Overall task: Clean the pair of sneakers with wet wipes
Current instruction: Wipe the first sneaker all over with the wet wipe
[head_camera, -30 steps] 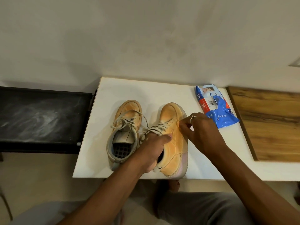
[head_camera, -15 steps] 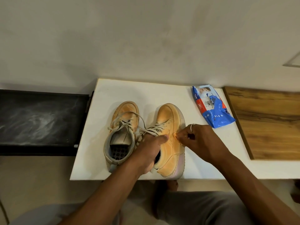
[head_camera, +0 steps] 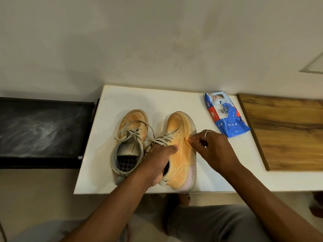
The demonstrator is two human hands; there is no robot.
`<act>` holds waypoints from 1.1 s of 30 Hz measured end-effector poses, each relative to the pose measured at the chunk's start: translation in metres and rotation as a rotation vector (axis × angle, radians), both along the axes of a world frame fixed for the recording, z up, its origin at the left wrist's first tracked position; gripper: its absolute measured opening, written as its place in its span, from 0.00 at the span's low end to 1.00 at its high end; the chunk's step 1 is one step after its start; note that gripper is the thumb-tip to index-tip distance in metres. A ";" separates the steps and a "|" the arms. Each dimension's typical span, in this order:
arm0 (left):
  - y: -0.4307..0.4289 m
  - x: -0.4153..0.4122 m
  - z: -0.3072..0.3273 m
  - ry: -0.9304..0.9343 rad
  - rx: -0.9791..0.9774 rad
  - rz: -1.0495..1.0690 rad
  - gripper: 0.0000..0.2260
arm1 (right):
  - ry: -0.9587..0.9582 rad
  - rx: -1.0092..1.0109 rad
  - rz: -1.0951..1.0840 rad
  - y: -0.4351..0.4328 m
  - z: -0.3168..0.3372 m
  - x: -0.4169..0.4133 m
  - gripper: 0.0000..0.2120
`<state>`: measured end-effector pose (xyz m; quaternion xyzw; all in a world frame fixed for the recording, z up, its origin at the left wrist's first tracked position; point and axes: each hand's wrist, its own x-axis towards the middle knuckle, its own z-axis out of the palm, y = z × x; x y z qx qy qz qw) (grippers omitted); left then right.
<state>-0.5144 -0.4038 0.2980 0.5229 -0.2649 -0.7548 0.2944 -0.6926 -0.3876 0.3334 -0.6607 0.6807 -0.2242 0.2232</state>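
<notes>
White table [head_camera: 122,100] by wall; L hand [head_camera: 157,161] clamped on sneaker [head_camera: 181,154] collar, R hand [head_camera: 215,149] pinches wipe [head_camera: 187,140] on its side.

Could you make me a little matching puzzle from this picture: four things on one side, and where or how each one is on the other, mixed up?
Things:
1. left hand
2. right hand
3. wipes pack
4. left sneaker

States:
A. lying at the back of the white table, untouched
B. standing free, laces loose, nobody holding it
C. gripping the right sneaker at its opening
D. pinching a small wipe against the right sneaker's side

Pairs: 1-C, 2-D, 3-A, 4-B
</notes>
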 end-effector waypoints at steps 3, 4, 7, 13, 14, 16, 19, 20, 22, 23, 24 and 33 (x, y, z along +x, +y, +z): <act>0.000 0.002 0.001 0.015 0.008 0.023 0.14 | -0.156 0.125 0.079 0.009 0.003 -0.006 0.08; 0.000 0.003 0.002 0.024 0.014 0.032 0.14 | -0.207 0.175 0.116 0.013 0.005 -0.007 0.06; 0.000 0.004 0.003 0.046 0.033 0.042 0.14 | -0.269 0.259 0.205 0.017 0.006 -0.007 0.04; 0.000 0.003 0.005 0.030 0.019 0.039 0.16 | -0.101 0.010 0.077 0.007 -0.005 -0.005 0.07; 0.001 0.004 0.005 0.029 0.019 0.039 0.16 | -0.104 0.002 0.067 0.006 -0.005 -0.005 0.07; 0.001 0.004 0.006 0.028 0.023 0.041 0.16 | -0.155 0.061 0.089 0.007 -0.004 -0.008 0.06; 0.001 0.004 0.007 0.025 0.022 0.047 0.14 | -0.291 0.274 0.160 0.015 0.002 -0.014 0.07; 0.002 0.004 0.008 0.029 0.021 0.047 0.14 | -0.317 0.314 0.174 0.017 0.003 -0.015 0.09; 0.002 0.004 0.009 0.032 0.019 0.048 0.13 | -0.284 0.289 0.158 0.018 0.001 -0.015 0.12; 0.002 0.004 0.010 0.030 0.020 0.047 0.13 | -0.232 0.234 0.141 0.017 -0.002 -0.014 0.12; 0.002 0.004 0.010 0.027 0.022 0.046 0.13 | -0.177 0.170 0.120 0.016 -0.004 -0.013 0.11; 0.003 0.004 0.011 0.014 0.028 0.049 0.14 | -0.176 0.241 0.178 0.017 0.001 -0.013 0.06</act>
